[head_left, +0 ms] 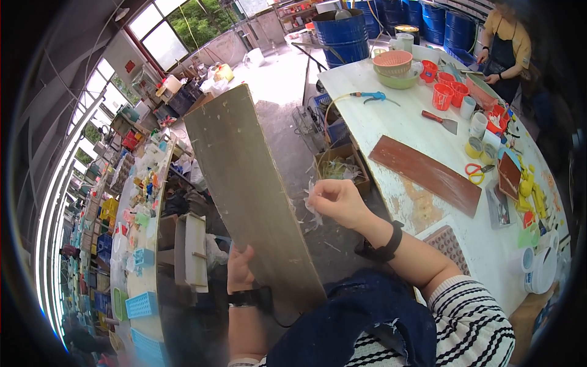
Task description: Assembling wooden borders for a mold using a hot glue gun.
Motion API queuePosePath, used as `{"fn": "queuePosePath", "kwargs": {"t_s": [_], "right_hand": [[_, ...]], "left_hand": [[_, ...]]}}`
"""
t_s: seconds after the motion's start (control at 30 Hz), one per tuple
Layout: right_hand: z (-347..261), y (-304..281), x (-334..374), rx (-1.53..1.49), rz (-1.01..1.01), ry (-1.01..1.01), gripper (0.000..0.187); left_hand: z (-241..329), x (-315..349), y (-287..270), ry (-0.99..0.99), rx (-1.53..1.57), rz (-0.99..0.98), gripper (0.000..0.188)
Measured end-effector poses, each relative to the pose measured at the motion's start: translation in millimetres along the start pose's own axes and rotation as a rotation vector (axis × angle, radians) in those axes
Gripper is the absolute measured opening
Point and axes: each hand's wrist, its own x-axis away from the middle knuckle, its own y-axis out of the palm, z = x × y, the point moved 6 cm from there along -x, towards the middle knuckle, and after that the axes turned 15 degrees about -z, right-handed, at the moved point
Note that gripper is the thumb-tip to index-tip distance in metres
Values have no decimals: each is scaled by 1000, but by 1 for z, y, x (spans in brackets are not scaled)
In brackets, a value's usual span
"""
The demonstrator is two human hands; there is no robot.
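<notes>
A long grey-brown board [247, 177] slants across the space in front of me, its flat face toward me and its low end by my lap. My left hand [241, 270] grips its left edge near the lower part, thumb on the face. Just off the board's right edge, my right hand [340, 203] is closed in a pinch. From its fingertips hang whitish, translucent shreds of thin film [313, 215]. Whether these shreds still touch the board's edge I cannot tell.
At right, a white table [391, 116] carries a red-brown board [428, 174], scraper [441, 121], scissors [477, 174], red cups [443, 96] and a blue air gun [370, 96]. A box of scraps [342, 168] sits beside it. Another person [507, 49] works at the far end.
</notes>
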Motion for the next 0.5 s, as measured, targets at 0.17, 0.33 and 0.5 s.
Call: {"fn": "queuePosePath", "kwargs": {"t_s": [0.17, 0.33, 0.5], "right_hand": [[18, 9, -2, -83, -80, 102, 14], [13, 13, -8, -390, -124, 140, 20], [5, 6, -11, -167, -98, 97, 21]], "left_hand": [[0, -5, 6, 16, 4, -14, 40], [-3, -8, 6, 8, -19, -12, 41], [-8, -8, -2, -12, -22, -8, 43]]}}
